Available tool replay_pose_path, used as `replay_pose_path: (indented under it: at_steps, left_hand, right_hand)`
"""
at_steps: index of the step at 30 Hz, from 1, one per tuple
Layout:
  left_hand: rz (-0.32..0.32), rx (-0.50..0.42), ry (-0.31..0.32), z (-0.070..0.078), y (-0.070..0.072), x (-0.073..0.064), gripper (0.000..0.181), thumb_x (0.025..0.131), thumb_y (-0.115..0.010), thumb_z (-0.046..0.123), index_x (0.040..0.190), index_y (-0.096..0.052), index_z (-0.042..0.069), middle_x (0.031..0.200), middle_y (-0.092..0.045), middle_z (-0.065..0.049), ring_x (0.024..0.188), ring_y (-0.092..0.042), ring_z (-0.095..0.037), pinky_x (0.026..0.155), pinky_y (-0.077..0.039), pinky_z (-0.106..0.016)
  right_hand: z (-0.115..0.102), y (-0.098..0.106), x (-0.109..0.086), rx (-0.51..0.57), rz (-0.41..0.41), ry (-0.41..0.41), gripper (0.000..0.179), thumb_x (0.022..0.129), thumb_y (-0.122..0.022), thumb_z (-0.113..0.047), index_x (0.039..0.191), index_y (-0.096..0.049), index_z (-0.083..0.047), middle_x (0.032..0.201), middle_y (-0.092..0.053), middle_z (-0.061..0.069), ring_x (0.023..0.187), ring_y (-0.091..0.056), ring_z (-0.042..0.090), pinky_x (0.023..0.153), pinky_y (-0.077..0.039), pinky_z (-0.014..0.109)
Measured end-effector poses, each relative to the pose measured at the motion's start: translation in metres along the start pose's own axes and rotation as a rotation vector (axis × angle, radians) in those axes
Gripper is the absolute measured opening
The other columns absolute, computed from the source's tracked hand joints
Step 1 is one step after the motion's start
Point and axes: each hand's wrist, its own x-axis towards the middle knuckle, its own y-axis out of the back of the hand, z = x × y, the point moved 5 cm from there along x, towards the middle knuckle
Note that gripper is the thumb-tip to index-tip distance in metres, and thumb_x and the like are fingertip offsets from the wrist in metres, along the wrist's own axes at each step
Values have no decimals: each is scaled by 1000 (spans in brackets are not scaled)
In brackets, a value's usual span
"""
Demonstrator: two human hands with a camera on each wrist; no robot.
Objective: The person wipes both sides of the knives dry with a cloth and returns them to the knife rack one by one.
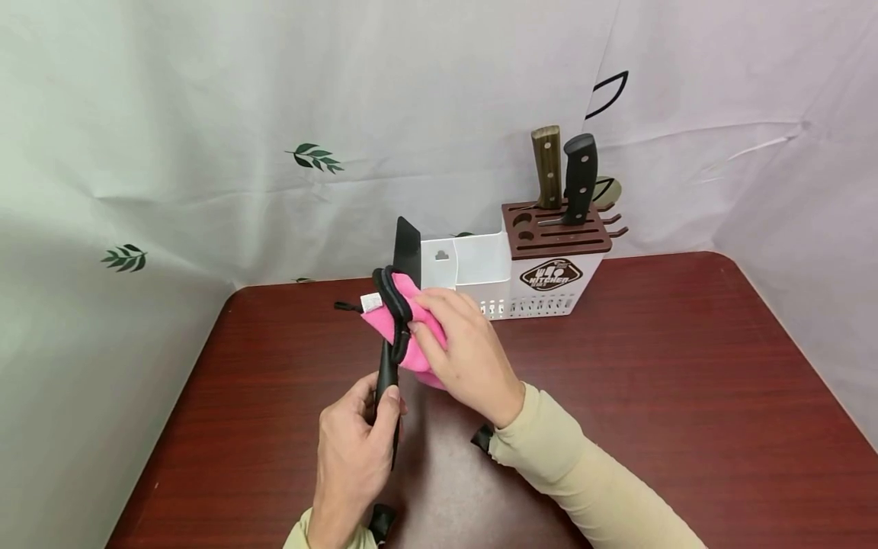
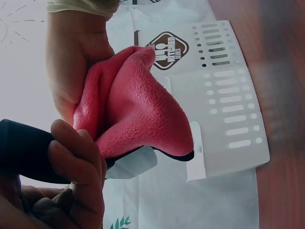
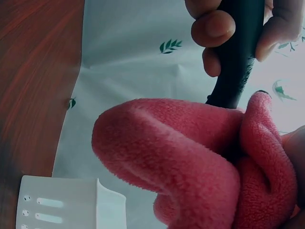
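Note:
My left hand [image 1: 351,446] grips the black handle of a kitchen knife [image 1: 408,250], whose blade points up and away. Around the blade lies a pink fleecy cloth [image 1: 427,347] with black edging, a white label and a black loop. My right hand [image 1: 473,360] pinches this cloth against the blade, fingers over its folds. In the left wrist view, a piece of shiny blade [image 2: 136,163] with small print shows below the cloth [image 2: 147,109]. From the right wrist, the cloth [image 3: 167,148] hides most of the blade, and the black handle [image 3: 238,52] sits between left-hand fingers.
A white knife holder [image 1: 483,263] with a brown slotted top [image 1: 559,240] stands at the back, near the curtain. It bears a wooden-handled knife [image 1: 547,168] and a black-handled knife [image 1: 580,179]. Brown hooks [image 1: 616,221] jut from its right side. The reddish table [image 1: 261,396] extends around.

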Motion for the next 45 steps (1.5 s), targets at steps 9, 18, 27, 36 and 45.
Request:
replay_pose_path:
  at_steps: [9,18,27,36,45]
  left_hand:
    - [-5,11,-10,2,0,-1,8,95,-65,12,90,-70,14,61,-57,11,46,-51,-7,41,-38,-22]
    - [-4,-3,-27,3,-1,-3,9,94,-65,11,88,-70,16,60,-56,13,45,-51,-6,42,-38,-21]
    - [-8,6,-29,5,-1,-5,9,93,-66,11,89,-70,17,62,-58,15,47,-51,-6,44,-39,-21]
    - [-19,-11,-38,4,-3,-7,9,92,-66,9,93,-72,15,66,-63,13,48,-54,-4,45,-42,-21]
    - [-42,-17,-25,5,-5,-8,10,92,-66,8,94,-72,16,61,-59,14,45,-52,-4,43,-40,-21]
  right_hand:
    - [-1,2,6,23,43,24,29,94,-65,-12,122,-69,-3,122,-66,8,111,-57,23,96,-46,35]
    - [3,4,14,52,88,11,25,95,-64,-11,118,-70,-5,122,-67,7,111,-57,22,95,-46,34]
    - [10,5,23,57,124,1,24,95,-63,-10,117,-70,-4,121,-67,8,114,-57,25,100,-44,35]
    - [24,7,37,31,142,-52,24,96,-63,-12,118,-70,-4,116,-67,10,104,-57,25,91,-45,37]
    - [34,11,45,42,163,-107,23,96,-64,-14,115,-71,-4,110,-68,10,101,-58,25,88,-45,38]
